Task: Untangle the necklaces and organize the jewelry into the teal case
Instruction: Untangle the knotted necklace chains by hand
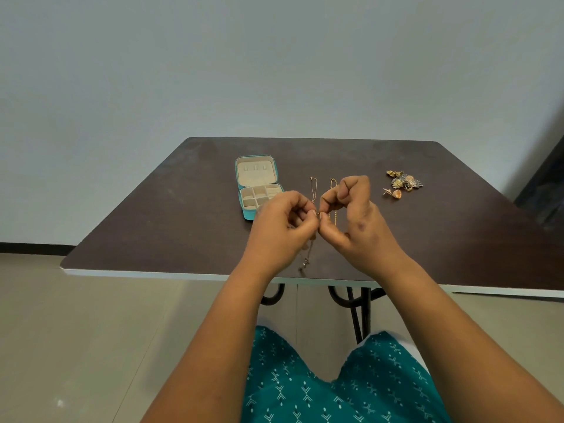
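Observation:
The teal case (247,214) lies open on the dark table, its cream lid flat behind cream compartments. Just right of it, my left hand (282,230) and my right hand (351,219) are raised over the table and both pinch a thin necklace chain (313,190) between their fingertips. One end of the chain rises above my hands, the other hangs down below them with a small pendant (306,263). A gold chain (334,190) lies on the table behind my right hand, partly hidden by it.
A pile of gold and dark earrings (404,182) sits at the far right of the table (152,221), with a peach-coloured pair (393,193) just in front. The table's front edge runs near my wrists. A wall stands behind.

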